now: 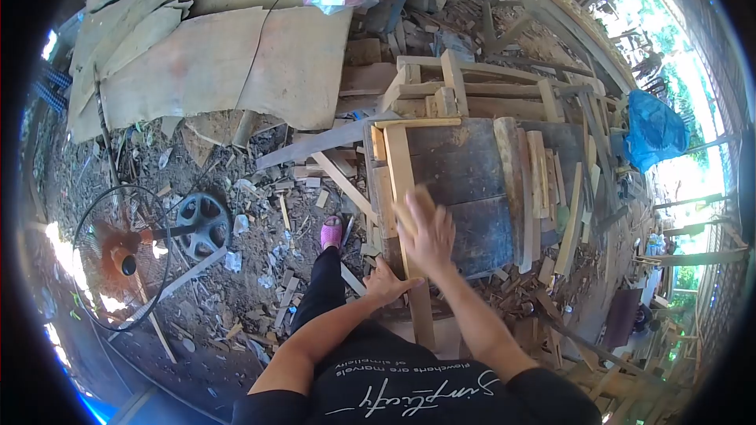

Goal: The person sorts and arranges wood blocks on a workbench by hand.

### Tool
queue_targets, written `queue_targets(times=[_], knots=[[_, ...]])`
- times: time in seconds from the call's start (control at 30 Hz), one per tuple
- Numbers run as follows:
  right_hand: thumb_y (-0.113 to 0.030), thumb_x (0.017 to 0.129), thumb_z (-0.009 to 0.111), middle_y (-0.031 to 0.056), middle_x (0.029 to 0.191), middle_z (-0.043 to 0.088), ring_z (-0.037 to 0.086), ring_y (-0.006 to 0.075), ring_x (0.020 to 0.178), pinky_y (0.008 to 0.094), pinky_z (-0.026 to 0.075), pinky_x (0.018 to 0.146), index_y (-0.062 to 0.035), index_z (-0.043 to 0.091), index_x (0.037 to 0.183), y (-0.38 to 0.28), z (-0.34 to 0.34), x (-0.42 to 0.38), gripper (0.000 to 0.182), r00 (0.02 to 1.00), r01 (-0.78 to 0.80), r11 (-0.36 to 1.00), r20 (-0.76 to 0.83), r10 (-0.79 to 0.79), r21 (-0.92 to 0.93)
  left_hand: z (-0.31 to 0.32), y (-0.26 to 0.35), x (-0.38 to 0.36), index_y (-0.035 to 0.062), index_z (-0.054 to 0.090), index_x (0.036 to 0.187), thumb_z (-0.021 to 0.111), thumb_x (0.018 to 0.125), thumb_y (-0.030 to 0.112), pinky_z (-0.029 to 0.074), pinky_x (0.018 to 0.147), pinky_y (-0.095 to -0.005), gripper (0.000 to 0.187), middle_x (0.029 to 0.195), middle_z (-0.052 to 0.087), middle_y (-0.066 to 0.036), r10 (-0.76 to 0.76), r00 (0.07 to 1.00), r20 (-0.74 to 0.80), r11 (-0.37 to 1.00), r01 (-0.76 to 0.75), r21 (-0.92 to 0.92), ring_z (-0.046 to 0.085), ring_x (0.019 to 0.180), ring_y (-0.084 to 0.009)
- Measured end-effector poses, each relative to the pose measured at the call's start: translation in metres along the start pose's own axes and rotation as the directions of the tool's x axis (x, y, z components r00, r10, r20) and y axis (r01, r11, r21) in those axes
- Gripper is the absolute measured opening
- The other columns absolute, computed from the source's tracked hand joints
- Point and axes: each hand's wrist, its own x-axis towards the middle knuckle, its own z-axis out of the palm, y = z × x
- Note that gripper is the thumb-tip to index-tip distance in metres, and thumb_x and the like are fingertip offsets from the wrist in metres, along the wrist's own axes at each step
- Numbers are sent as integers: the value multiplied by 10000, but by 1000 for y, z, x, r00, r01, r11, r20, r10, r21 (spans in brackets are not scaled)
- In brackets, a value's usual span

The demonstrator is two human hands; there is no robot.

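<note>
A long pale wooden plank (pixel 401 169) lies lengthwise on a low dark workbench (pixel 465 159), its near end reaching back toward my body. My right hand (pixel 430 238) is closed around a small tan block (pixel 419 203), slightly blurred, held against the plank's upper face. What kind of block it is, I cannot tell. Lower down, my left hand (pixel 384 283) rests at the plank's left side, fingers apart and thumb stretched across the wood. At the plank's far end a short wooden strip (pixel 417 122) lies crosswise on the bench.
Wooden strips (pixel 538 177) lie along the bench's right side, with stacked lumber (pixel 480 90) behind it. A caged fan (pixel 122 260) and a black wheel-shaped base (pixel 201 224) stand at left. Offcuts litter the ground around my pink sandal (pixel 331 232). A blue bag (pixel 655 130) hangs at right.
</note>
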Motion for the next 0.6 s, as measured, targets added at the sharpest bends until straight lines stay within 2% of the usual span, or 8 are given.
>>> queue_targets(times=[0.07,0.13,0.2,0.3,0.43,0.5,0.57,0.6], knots=[[-439,855,716,206,1045,496,534,391,923,506,437,772,-351,374,1539,3,-9,-28,770,999,21,999,41,-20,-31,-5,2,4,-75,312,1335,761,616,783,323,1080,-552,1206,1333,542,-309,-24,997,75,998,28,-51,518,1306,-405],[-472,865,686,230,1118,493,529,444,1025,561,441,864,-390,377,1533,-1,-13,-28,741,967,-104,993,239,90,48,-8,6,2,-80,294,1354,763,617,780,307,1098,-558,1226,1362,517,-314,-29,996,87,997,35,-66,496,1332,-401],[-446,869,700,237,1126,494,530,443,1034,570,437,883,-384,376,1532,-6,0,17,740,988,-93,995,124,89,27,-5,2,4,-93,270,1377,769,616,775,295,1113,-556,1257,1356,521,-311,-38,996,86,998,42,-46,496,1333,-395],[-437,885,694,254,1159,498,534,439,1076,555,445,891,-381,338,1545,-16,15,132,751,998,-54,998,-32,55,40,-12,5,6,-107,250,1397,771,605,784,283,1121,-560,1300,1338,528,-314,-54,989,138,997,61,-47,499,1314,-419],[-430,880,697,264,1190,504,537,437,1117,546,464,896,-390,314,1549,-18,24,243,771,992,-118,987,66,111,107,-16,5,5,-106,276,1387,761,606,796,283,1118,-566,1288,1325,532,-321,-47,985,167,998,54,-32,500,1297,-443],[-427,877,700,264,1196,507,539,433,1124,544,469,892,-393,312,1548,-14,29,249,775,988,-139,985,77,132,102,-8,0,10,-97,297,1372,761,607,795,286,1113,-564,1264,1319,538,-318,-43,991,128,999,46,-17,504,1295,-438],[-426,858,713,261,1187,511,546,438,1104,552,470,895,-397,322,1545,0,39,229,791,982,66,994,-184,-50,83,-5,-2,4,-88,318,1357,760,609,795,290,1107,-561,1240,1313,543,-316,-31,994,106,1000,31,6,508,1293,-434],[-426,858,713,261,1187,511,546,438,1104,552,470,895,-397,322,1545,0,31,209,791,980,59,995,-195,-42,81,-10,3,3,-77,322,1345,761,609,795,291,1104,-554,1223,1309,548,-312,-36,994,99,999,37,-3,513,1295,-422]])
